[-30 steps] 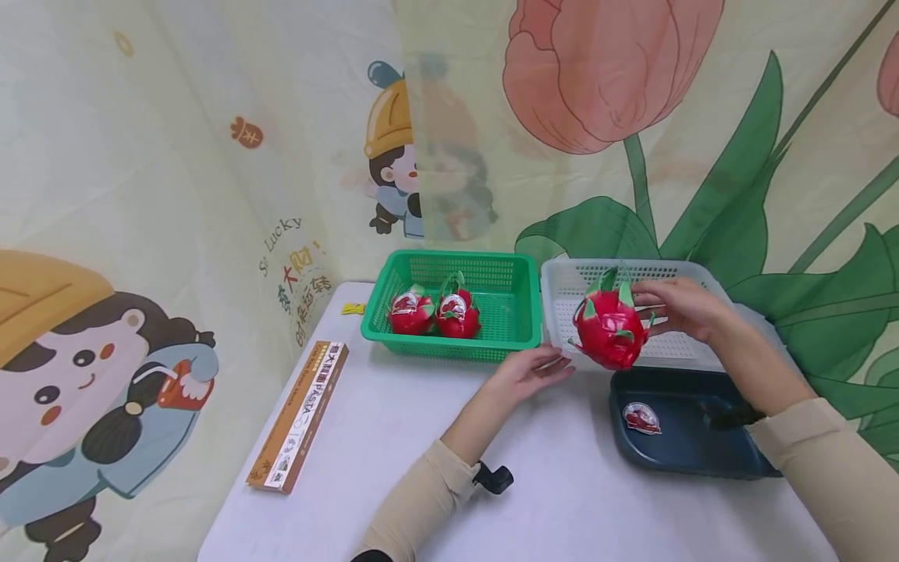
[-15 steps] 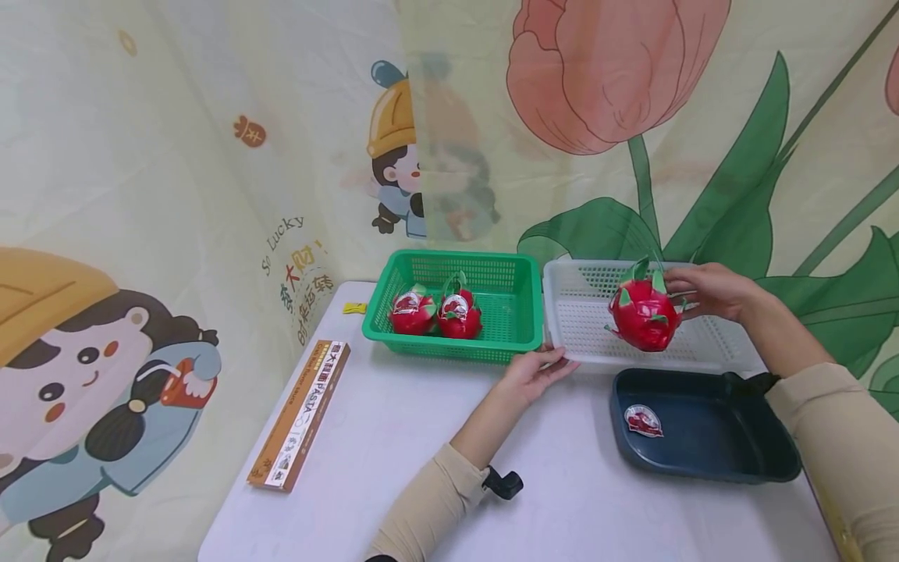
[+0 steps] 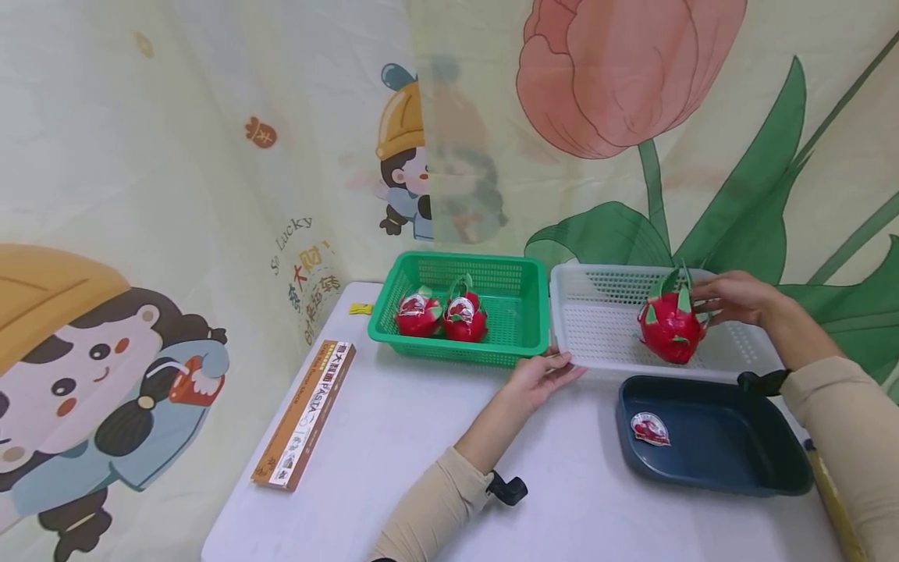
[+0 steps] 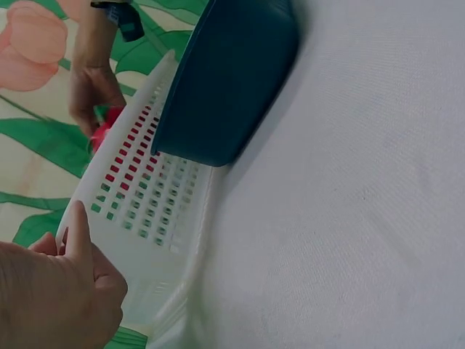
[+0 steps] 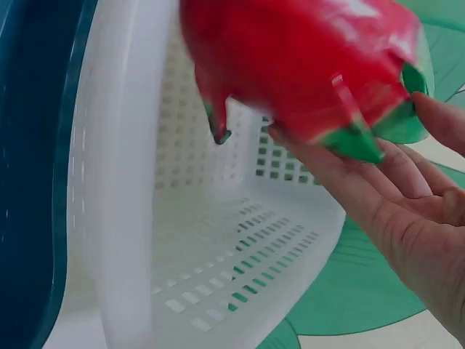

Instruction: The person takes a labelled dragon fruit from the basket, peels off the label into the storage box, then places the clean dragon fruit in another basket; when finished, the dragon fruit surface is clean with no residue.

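Observation:
A red dragon fruit with green leaf tips is held by my right hand over the right part of the white perforated basket. In the right wrist view, the fingers lie under the dragon fruit and the thumb is at its green leaf end. My left hand grips the white basket at its front left corner. From the left wrist, the index finger lies along the outer wall, and the thumb is mostly hidden.
Left of the white basket stands a green basket with two dragon fruits inside. A dark blue basin with a round-topped sticker sits in front. A pasta box and a small yellow packet lie at left.
My right hand has carried the dragon fruit rightward, from near the white basket's front left part to its right part. My left hand has stayed by the corner, its fingers now on the rim.

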The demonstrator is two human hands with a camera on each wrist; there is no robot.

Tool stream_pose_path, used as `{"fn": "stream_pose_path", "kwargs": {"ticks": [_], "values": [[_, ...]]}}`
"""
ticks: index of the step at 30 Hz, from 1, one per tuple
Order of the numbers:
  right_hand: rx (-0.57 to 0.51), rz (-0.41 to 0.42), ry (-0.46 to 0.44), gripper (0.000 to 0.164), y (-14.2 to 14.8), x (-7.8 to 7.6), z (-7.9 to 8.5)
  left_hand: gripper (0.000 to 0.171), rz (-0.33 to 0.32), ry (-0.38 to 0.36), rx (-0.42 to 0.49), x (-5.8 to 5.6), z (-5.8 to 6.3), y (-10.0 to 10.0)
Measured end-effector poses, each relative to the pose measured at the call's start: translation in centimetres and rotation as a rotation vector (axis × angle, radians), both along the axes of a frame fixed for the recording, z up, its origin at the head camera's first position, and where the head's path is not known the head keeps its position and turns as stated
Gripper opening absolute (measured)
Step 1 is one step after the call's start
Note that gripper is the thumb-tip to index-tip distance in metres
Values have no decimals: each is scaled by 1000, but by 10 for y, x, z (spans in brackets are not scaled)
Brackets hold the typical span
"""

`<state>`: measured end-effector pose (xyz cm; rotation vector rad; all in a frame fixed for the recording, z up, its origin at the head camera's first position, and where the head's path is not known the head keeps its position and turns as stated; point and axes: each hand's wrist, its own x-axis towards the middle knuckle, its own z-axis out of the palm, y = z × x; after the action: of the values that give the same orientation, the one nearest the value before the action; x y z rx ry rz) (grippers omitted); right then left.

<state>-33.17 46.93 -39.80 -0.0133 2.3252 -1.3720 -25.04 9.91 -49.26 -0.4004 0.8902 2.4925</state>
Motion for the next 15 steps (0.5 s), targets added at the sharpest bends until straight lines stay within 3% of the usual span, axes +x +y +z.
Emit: {"fn": "stream_pose_path", "kwargs": {"ticks": [6,15], "values": [[95,6,-16,68,12,0,-6,21,-15,-1,-3,3,1,2],[175,59,-32,67,23,-3,-6,38,-40,5,-8,6,2,5]]}}
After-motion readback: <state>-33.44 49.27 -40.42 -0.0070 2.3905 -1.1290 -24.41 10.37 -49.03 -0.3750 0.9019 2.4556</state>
